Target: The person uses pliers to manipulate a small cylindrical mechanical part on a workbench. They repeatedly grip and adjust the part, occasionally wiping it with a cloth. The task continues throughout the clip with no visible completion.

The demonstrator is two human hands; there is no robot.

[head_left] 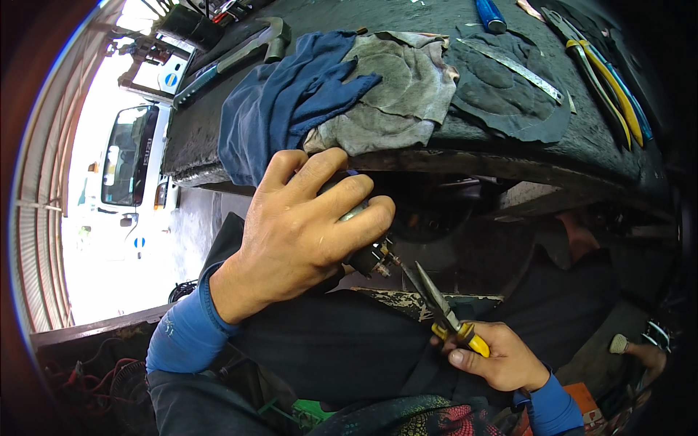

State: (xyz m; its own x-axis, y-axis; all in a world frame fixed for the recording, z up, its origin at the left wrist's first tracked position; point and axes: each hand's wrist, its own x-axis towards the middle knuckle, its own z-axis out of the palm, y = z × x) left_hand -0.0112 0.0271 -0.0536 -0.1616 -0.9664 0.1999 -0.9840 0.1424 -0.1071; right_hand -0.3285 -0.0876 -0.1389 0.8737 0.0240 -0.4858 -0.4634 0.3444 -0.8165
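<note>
Left hand curls around a dark part near mid-view; its metal studs face 4 o'clock. Right hand grips pliers, tips parted just beside the studs; contact unclear. Judged progress: part held, pliers lined up; closing on a stud seems left. Rags lie on the desk, 12 o'clock.

This wide view looks down from the head, quite near above the left hand and right hand. It reaches the bench at twelve o'clock, the truck near nine.
</note>
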